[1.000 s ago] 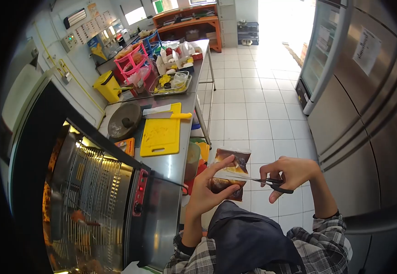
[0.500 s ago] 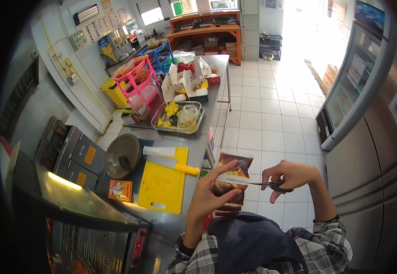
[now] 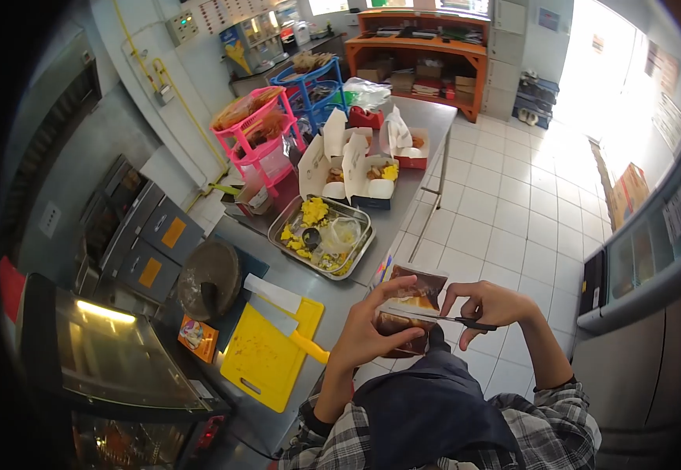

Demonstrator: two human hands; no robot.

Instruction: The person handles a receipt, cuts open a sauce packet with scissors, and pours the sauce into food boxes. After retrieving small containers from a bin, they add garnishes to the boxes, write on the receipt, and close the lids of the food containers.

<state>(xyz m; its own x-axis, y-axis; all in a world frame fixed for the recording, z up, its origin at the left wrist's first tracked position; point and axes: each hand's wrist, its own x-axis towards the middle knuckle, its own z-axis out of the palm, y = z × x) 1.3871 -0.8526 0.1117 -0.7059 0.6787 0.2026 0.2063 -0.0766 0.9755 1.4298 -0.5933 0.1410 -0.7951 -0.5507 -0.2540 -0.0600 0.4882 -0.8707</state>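
Observation:
My left hand [image 3: 356, 333] grips joined plastic sachets of brown sauce [image 3: 428, 282], thumb and fingers spread across their near side. In my right hand [image 3: 501, 304] is a pair of scissors [image 3: 475, 323] with black handles; the thumb and fingers are around the handles. The metal blades point left and lie across the band between the upper and lower sachets. How far the blades are closed, and whether the band is cut, I cannot make out. Both hands are in front of the dark apron [image 3: 442, 399], beside the counter's edge.
On the counter are a yellow cutting board [image 3: 266, 360], a knife [image 3: 309, 345] with a yellow handle, a round stone mortar [image 3: 209, 278] and a metal tray [image 3: 360, 254] with yellow food. Open food boxes [image 3: 372, 176] and a pink rack [image 3: 258, 137] stand farther back.
The camera view has turned, so the counter and the room appear shifted. My right hand has come closer to the sachets and my left hand.

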